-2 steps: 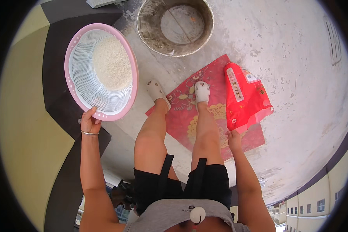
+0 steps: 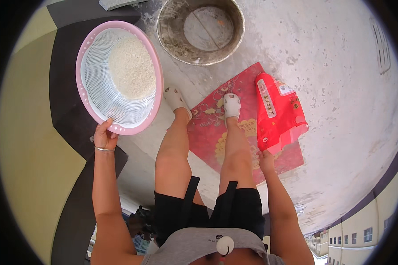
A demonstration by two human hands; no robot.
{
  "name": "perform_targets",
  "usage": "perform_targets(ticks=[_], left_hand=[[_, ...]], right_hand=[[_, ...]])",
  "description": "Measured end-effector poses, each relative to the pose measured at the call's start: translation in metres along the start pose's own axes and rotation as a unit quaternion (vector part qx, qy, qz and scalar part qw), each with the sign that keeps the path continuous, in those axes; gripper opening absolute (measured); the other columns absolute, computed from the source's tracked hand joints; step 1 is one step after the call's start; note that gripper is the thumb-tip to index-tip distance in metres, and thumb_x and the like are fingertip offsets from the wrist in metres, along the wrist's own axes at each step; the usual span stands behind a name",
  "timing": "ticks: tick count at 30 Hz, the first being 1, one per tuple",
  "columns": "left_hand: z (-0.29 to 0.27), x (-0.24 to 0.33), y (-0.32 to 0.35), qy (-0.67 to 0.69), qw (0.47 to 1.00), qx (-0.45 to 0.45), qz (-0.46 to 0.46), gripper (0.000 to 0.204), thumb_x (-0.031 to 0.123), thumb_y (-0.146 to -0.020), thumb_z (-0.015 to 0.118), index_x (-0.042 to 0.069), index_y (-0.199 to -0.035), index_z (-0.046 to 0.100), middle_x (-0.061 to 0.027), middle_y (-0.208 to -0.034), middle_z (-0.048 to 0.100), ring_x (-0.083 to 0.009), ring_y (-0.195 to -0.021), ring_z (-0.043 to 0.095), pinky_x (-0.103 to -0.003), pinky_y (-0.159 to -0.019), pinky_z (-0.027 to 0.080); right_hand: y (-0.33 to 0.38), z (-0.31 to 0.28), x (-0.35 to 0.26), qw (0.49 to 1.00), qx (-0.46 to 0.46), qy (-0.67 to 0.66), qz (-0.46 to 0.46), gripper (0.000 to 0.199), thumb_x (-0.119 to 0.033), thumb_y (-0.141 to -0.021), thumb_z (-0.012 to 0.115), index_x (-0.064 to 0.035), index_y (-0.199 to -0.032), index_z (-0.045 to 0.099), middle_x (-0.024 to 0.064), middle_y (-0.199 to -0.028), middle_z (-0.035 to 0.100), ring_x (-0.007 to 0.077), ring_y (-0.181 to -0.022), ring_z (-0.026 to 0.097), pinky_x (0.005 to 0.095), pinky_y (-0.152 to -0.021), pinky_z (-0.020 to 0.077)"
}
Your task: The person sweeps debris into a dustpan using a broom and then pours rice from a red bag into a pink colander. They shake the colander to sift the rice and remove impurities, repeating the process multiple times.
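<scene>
My left hand [image 2: 105, 134] grips the near rim of a pink basin with a white mesh colander [image 2: 95, 86] set inside it. White rice [image 2: 132, 68] lies heaped toward the colander's right side. The basin is held out over the floor at the left, by one hand only. On the right, my right hand [image 2: 265, 160] pinches the near corner of a red plastic bag [image 2: 281, 115], which hangs over the mat. The bag's contents, if any, do not show.
A large worn metal tub [image 2: 172, 42] stands on the grey concrete floor [image 2: 323, 57] ahead. Under my right foot lies a red patterned mat [image 2: 208, 145]. A dark-and-yellow wall [image 2: 35, 132] runs along the left. I wear white clogs [image 2: 231, 106].
The basin with the rice has shifted slightly right and away from me. The red bag has moved a little left. My left foot has shifted slightly left.
</scene>
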State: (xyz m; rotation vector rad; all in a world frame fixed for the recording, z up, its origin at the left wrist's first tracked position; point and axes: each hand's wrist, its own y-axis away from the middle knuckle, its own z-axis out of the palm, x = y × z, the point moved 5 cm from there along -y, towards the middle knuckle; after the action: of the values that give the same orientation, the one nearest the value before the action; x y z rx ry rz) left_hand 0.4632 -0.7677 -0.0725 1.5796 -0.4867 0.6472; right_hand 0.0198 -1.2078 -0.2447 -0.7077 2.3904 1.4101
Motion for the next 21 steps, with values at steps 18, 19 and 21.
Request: perform_targets(ticks=[18,19,21], left_hand=[[0.172,-0.016,-0.102,-0.106,0.986,-0.13,-0.02,0.016,0.001,-0.073,0.065,-0.001,-0.089,0.061,-0.0044,-0.076,0.062,-0.0067,-0.053,0.049,-0.019,-0.04,0.03],[0.177,-0.015,-0.109,-0.103,0.984,-0.14,-0.025,0.016,0.001,-0.073,0.065,-0.002,-0.089,0.061,-0.0045,-0.077,0.062,-0.0066,-0.053,0.05,-0.019,-0.041,0.03],[0.181,0.001,-0.126,-0.123,0.977,-0.171,-0.039,0.018,0.0,-0.073,0.064,0.0,-0.091,0.062,-0.0023,-0.077,0.061,-0.0067,-0.055,0.05,-0.02,-0.043,0.032]], right_hand=[[-0.054,-0.094,-0.245,0.947,0.274,-0.145,-0.084,0.054,-0.009,-0.083,0.061,0.0024,-0.132,0.04,0.0187,-0.127,0.051,0.0274,-0.114,0.05,0.0387,-0.095,0.0406],[-0.082,-0.085,-0.274,0.911,0.211,-0.345,-0.076,0.052,-0.009,-0.085,0.059,0.0037,-0.131,0.04,0.0182,-0.128,0.05,0.0247,-0.116,0.049,0.0377,-0.094,0.0412],[-0.124,-0.071,-0.345,0.846,0.089,-0.525,0.002,0.046,-0.008,-0.088,0.056,0.0048,-0.129,0.041,0.0177,-0.124,0.054,0.0236,-0.113,0.052,0.0371,-0.093,0.0437]])
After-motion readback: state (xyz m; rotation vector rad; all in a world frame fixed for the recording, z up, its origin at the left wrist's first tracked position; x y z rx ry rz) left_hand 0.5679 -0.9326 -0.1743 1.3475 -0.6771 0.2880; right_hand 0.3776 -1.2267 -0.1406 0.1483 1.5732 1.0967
